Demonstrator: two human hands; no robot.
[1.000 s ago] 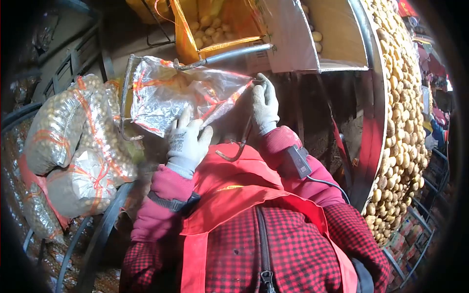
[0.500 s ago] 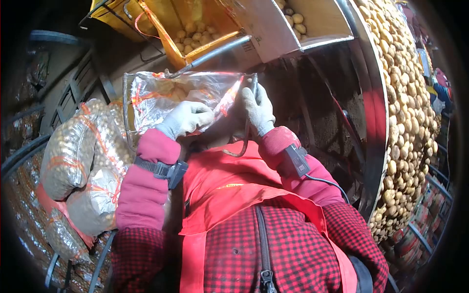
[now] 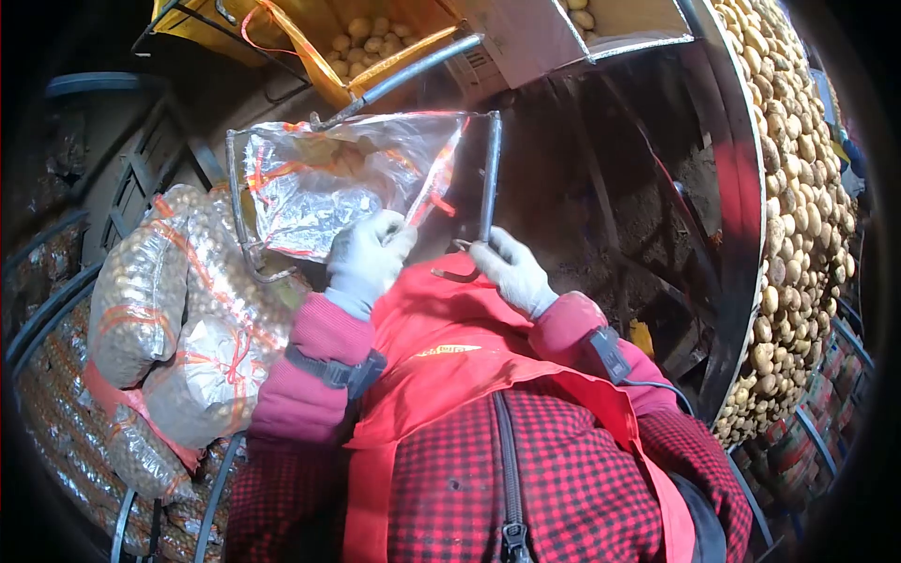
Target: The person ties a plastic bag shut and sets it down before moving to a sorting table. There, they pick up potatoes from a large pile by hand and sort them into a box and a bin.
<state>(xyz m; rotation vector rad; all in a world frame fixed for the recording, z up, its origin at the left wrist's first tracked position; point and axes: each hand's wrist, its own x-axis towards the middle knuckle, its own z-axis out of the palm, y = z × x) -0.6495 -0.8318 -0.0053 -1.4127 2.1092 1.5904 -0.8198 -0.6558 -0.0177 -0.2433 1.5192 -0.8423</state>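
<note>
A clear plastic bag (image 3: 324,211) with orange-red stripes hangs with its mouth open on a metal frame (image 3: 490,178). My left hand (image 3: 368,255), in a pale work glove, pinches the bag's near edge close to its right corner. At the lower end of the frame's right bar, beside a bent hook (image 3: 456,275), the gloved fingers of my right hand (image 3: 514,272) are closed round the metal. The bag's right edge lies apart from that bar. My left hand hides part of the near rim.
Filled potato sacks (image 3: 141,291) lean at the left. A yellow-lined chute (image 3: 319,56) with potatoes and a cardboard-sided chute (image 3: 638,28) stand beyond the frame. Potatoes (image 3: 788,225) cover a long table at the right. Metal rails (image 3: 211,497) run below.
My right hand has slid down the bar from its upper end to the hooked lower end. My left hand has moved right and down along the bag's near edge.
</note>
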